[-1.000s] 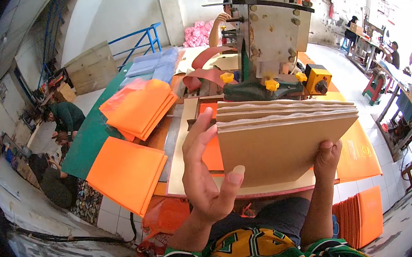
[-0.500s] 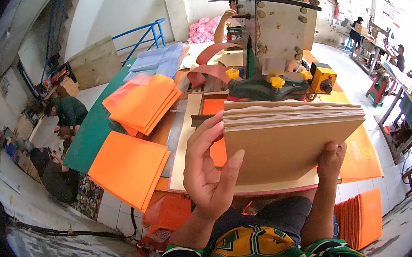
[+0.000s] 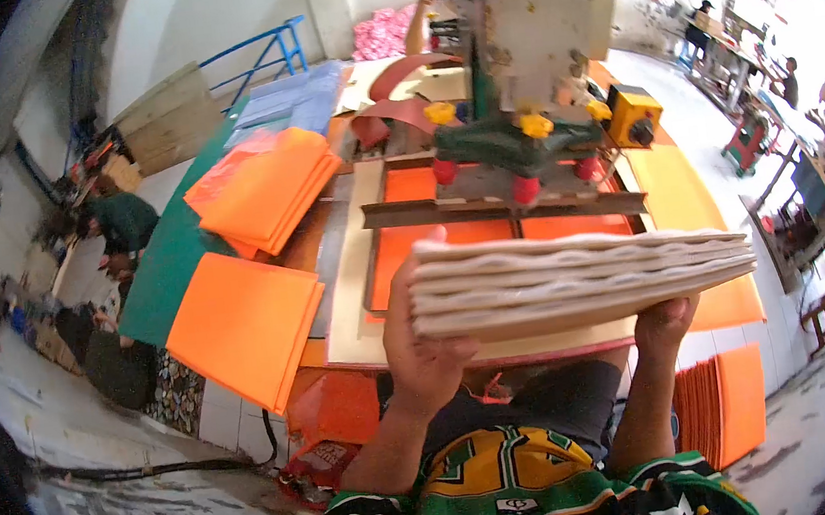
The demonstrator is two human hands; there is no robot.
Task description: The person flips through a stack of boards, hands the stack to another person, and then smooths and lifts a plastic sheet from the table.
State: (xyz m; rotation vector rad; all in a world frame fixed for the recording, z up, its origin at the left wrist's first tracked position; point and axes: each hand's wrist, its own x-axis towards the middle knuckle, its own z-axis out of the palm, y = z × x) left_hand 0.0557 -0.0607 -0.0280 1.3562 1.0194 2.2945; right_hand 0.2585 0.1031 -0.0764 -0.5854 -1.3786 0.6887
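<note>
At the left edge of the tabletop (image 3: 157,292), where the surface is green, I see one orange pile (image 3: 272,212) farther back and another folded orange pile (image 3: 244,325) at the near left corner. They lie to the side, which I take to leave room before me. My left hand (image 3: 420,332) grasps the left end of a layered stack (image 3: 576,285), fingers behind, thumb low on my side; the wrist is raised and the forearm slants up from my lap. The stack hangs above the tabletop's near edge, tilted so its wavy pale edges face me, probably so the layers can be kept level with one another. Behind it a metal bar (image 3: 448,211) crosses over orange material, in front of the press (image 3: 537,53). My right hand (image 3: 663,324) clasps the stack's lower right part from beneath, forearm nearly upright; I judge it bears weight there. Beside the press is a yellow box (image 3: 631,114), and orange sheets (image 3: 694,208) lie along the tabletop's right edge.
</note>
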